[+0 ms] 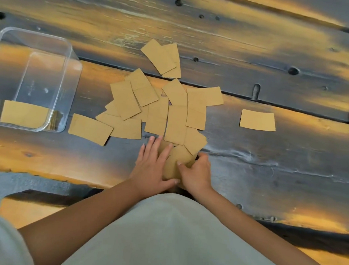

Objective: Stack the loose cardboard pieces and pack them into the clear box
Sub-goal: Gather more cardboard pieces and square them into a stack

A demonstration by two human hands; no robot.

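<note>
Left hand (152,166): fingers straight, pressing cardboard stack (175,163); right hand (196,173): fingers curled, gripping same stack; loose cardboard pieces (160,110) at 12 o'clock; clear box (42,76) at 10 o'clock.

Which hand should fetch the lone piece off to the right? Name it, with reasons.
Right. The right hand grips the stack on its right side, nearer the lone piece; the left hand lies flat on the far side and would cross over.

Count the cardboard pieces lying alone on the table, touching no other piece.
1: the lone piece right of the pile. The rest overlap one another or lie in the clear box; some may be hidden.
</note>
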